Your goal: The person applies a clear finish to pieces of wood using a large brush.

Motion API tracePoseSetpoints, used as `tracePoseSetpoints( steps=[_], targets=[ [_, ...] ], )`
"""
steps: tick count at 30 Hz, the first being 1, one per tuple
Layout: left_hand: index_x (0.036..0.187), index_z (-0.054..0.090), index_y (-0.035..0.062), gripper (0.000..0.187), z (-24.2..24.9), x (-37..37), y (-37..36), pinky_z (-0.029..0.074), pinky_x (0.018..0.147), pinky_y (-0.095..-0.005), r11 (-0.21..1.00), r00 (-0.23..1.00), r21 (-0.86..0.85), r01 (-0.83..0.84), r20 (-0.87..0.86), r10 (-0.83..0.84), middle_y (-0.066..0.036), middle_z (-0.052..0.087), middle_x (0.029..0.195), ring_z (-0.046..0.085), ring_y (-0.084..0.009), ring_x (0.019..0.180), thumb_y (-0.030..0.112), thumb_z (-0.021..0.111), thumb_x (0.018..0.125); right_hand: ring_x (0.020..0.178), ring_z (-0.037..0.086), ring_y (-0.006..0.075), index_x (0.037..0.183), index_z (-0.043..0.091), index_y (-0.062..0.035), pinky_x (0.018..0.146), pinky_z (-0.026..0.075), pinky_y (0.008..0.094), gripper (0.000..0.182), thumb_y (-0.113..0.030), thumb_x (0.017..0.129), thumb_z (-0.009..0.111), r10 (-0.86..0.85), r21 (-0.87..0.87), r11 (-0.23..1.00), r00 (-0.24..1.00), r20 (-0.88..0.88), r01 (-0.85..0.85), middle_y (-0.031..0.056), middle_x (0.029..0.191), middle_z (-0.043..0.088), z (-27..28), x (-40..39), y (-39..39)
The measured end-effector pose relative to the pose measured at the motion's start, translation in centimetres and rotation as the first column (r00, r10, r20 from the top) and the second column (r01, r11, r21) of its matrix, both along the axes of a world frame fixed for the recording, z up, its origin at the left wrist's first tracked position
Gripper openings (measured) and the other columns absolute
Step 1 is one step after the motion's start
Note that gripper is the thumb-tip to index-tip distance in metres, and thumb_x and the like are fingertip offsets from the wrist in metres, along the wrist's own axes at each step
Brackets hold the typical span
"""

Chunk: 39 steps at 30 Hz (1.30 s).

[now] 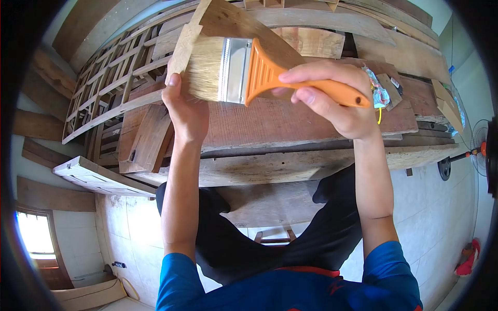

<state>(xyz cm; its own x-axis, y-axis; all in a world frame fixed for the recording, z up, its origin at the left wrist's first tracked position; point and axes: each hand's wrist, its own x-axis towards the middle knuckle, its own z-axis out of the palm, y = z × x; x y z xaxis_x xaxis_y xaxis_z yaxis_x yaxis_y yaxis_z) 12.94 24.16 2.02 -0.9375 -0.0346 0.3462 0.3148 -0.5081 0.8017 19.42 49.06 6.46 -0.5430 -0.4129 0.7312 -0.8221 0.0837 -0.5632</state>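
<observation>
My right hand (337,101) grips the orange handle of a wide paintbrush (244,70) with a metal ferrule and pale bristles pointing left. My left hand (184,106) holds the lower end of a long wooden piece (228,20) that runs up and away from me. The bristles rest against the edge of that piece, just right of my left thumb. Both arms reach out over my knees in dark trousers.
A stack of rough planks (290,124) lies in front of me. A wooden lattice frame (109,83) leans at the left. A crumpled wrapper (378,93) sits on the planks at right. A standing fan (480,150) is at the far right, and red slippers (467,262) lie on the tiled floor.
</observation>
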Motion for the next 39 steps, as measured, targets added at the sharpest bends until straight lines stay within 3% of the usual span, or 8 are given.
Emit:
tracePoseSetpoints(
  steps=[3,7,11,15,24,28,31,39],
  targets=[
    [0.139,0.047,0.006,0.07,0.2,-0.1,0.4,0.034,0.107,-0.0428,0.997,0.994,-0.072,-0.034,-0.108,0.027,-0.009,0.053,0.133,0.048,-0.0238,0.126,0.057,0.046,0.092,0.095,0.071,0.0163,0.113,0.07,-0.0034,0.083,0.056,0.0263,0.024,-0.004,0.09,0.067,-0.212,-0.258,0.943,0.977,0.017,0.209,0.0098,0.108,0.072,-0.4,-0.1,-1.2],
    [0.138,0.047,0.0053,0.068,0.0,0.4,-0.2,0.031,0.109,-0.0416,0.997,0.999,-0.072,0.038,0.01,-0.037,-0.009,0.054,0.131,0.046,-0.0238,0.127,0.056,0.045,0.093,0.09,0.07,0.0147,0.113,0.071,-0.0062,0.079,0.055,0.0269,0.026,-0.006,0.088,0.069,0.003,0.09,0.996,0.998,-0.06,0.003,0.0074,0.106,0.073,0.3,0.4,-0.5],
    [0.137,0.048,0.0059,0.066,0.5,0.2,0.6,0.035,0.108,-0.0419,0.996,0.995,-0.079,-0.039,-0.096,0.032,-0.009,0.054,0.13,0.049,-0.0235,0.125,0.056,0.044,0.094,0.089,0.07,0.0154,0.109,0.073,-0.0066,0.078,0.055,0.026,0.022,-0.005,0.087,0.069,-0.289,-0.175,0.949,0.945,-0.156,0.262,0.0073,0.103,0.074,-0.1,0.2,-1.8],
    [0.138,0.048,0.0054,0.066,0.1,0.4,-0.1,0.033,0.107,-0.0404,0.999,1.0,-0.049,0.014,0.028,-0.012,-0.009,0.054,0.133,0.047,-0.0226,0.126,0.055,0.046,0.093,0.087,0.07,0.0151,0.111,0.072,-0.0074,0.077,0.055,0.0251,0.024,-0.006,0.088,0.067,-0.041,0.096,0.994,0.994,-0.098,0.05,0.0058,0.103,0.073,0.4,0.6,-0.3],
    [0.139,0.044,0.0019,0.066,0.2,-0.5,0.1,0.027,0.11,-0.0397,1.0,0.997,-0.014,-0.018,-0.071,0.017,-0.012,0.05,0.134,0.043,-0.0221,0.127,0.051,0.047,0.095,0.088,0.07,0.0186,0.11,0.069,0.0017,0.077,0.057,0.0286,0.023,-0.001,0.089,0.061,-0.303,-0.059,0.953,0.945,-0.122,0.298,0.0149,0.101,0.073,0.1,0.1,-0.2],
    [0.134,0.048,0.0037,0.066,0.6,-0.3,0.4,0.035,0.103,-0.0401,0.996,0.994,-0.04,-0.074,-0.079,0.071,-0.011,0.054,0.127,0.049,-0.0229,0.117,0.056,0.047,0.094,0.089,0.07,0.0176,0.113,0.069,0.0008,0.079,0.056,0.0274,0.024,0.0,0.09,0.061,-0.01,0.247,0.969,0.998,-0.059,0.024,0.0129,0.103,0.073,0.6,0.2,0.4],
    [0.135,0.048,0.0039,0.066,0.5,-0.4,0.4,0.034,0.104,-0.0399,0.996,0.993,-0.04,-0.083,-0.083,0.08,-0.011,0.053,0.13,0.048,-0.0231,0.12,0.056,0.047,0.095,0.087,0.071,0.0186,0.11,0.07,-0.0006,0.078,0.056,0.0276,0.022,-0.001,0.089,0.062,-0.241,-0.022,0.97,0.966,-0.09,0.24,0.0128,0.101,0.073,-0.3,-0.4,-0.3],
    [0.144,0.039,0.0011,0.075,0.8,-0.2,0.3,0.022,0.113,-0.0411,0.997,0.995,-0.058,-0.059,-0.084,0.054,-0.014,0.042,0.143,0.035,-0.0239,0.134,0.056,0.048,0.093,0.086,0.069,0.0144,0.113,0.069,-0.0012,0.07,0.055,0.0243,0.022,-0.006,0.094,0.058,-0.258,0.012,0.966,0.966,0.025,0.258,0.0102,0.1,0.073,-0.3,-0.4,0.2]
  ],
)
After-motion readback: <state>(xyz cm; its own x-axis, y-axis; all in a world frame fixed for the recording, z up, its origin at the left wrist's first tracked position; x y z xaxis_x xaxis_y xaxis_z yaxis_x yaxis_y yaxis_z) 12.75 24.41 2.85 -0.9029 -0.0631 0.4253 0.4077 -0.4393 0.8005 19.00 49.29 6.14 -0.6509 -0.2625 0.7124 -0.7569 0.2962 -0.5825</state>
